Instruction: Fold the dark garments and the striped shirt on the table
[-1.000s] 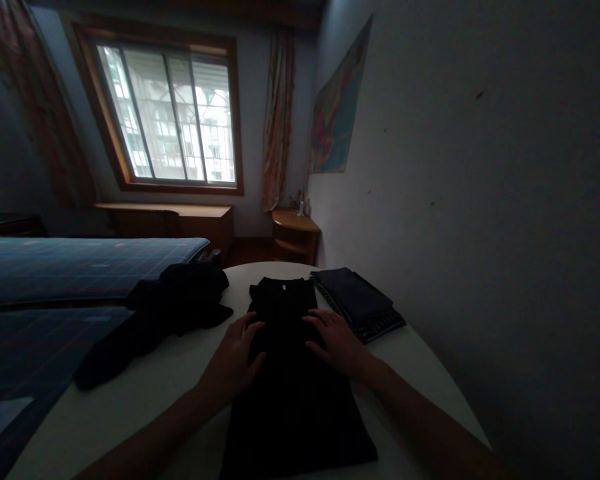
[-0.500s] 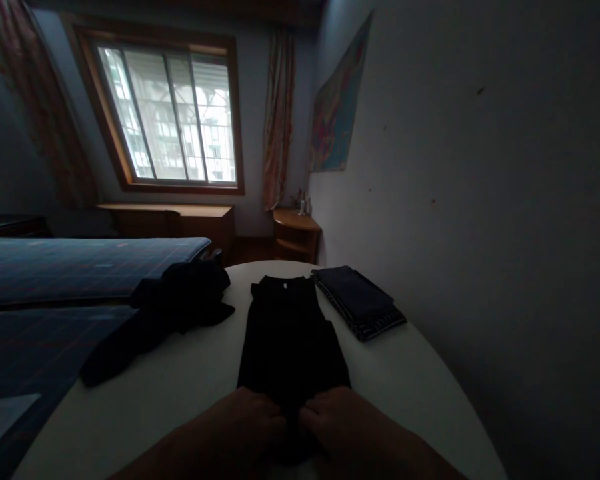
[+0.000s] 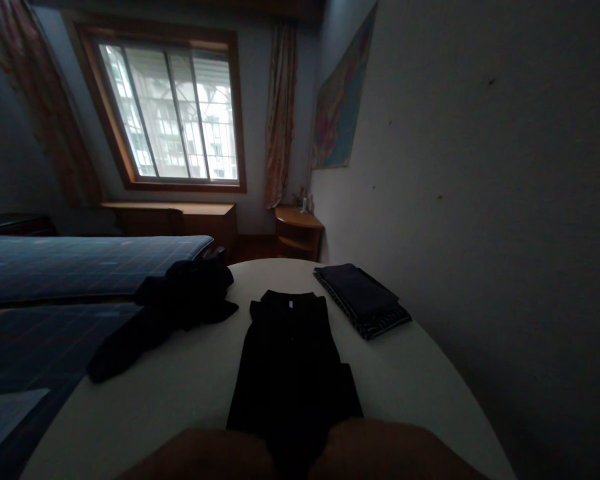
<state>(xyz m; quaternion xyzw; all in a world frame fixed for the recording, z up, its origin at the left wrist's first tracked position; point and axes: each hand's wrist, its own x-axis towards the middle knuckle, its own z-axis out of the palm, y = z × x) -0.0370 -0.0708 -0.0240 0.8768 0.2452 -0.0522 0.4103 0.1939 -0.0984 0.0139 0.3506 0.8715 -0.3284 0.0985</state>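
Observation:
A black shirt (image 3: 290, 373) with a collar and a small white label at the neck lies in a long narrow shape on the round white table (image 3: 190, 393), its collar end away from me. At the bottom edge of the view, my left hand (image 3: 230, 453) is on the left side of its near end. My right hand (image 3: 370, 447) is on the right side of that end. Both hands appear closed on the cloth, though the fingers are mostly hidden below the wrists and in the dark.
Folded dark clothes (image 3: 363, 300) form a stack at the table's right. A crumpled black garment (image 3: 180, 300) lies at the left edge, beside a bed with a blue plaid cover (image 3: 90, 263). A wall (image 3: 480, 253) runs along the right. A corner shelf (image 3: 300, 219) stands beyond the table.
Both hands have moved toward me, down to the bottom of the view. The black shirt has slid the same way, its collar now nearer to me.

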